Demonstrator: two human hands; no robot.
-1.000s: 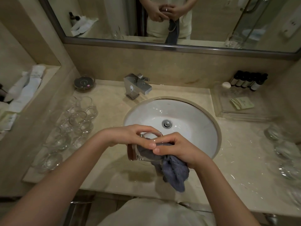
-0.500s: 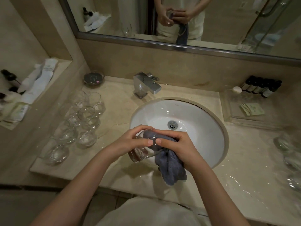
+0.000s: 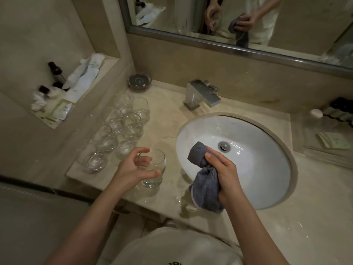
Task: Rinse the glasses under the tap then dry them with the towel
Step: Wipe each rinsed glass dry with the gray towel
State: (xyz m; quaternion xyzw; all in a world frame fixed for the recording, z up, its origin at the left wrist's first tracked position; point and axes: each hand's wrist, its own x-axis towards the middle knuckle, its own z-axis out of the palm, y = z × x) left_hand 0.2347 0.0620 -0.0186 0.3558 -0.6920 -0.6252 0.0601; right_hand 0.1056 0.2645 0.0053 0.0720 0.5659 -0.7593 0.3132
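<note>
Holding upright glass (image 3: 152,170) on tabletop (image 3: 168,119) with left hand (image 3: 133,167) fingers (image 3: 145,160) curled around; right hand (image 3: 225,173) gripping bunched towel (image 3: 204,186) over sink (image 3: 257,169).

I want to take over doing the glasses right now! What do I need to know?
Left hand: curled round a clear glass, upright at the counter front, left of the sink. Whether it already stands on the counter is unclear.
Right hand: grips the grey towel over the sink's left edge; the towel is out of the glass.
Other glasses are grouped upright on the counter's left side, behind this one.
The tap shows no running water.
Done: this glass looks wiped.
Left: let go of it, then probably carry on with any glass not yet rinsed and dried; which those are is unclear.
</note>
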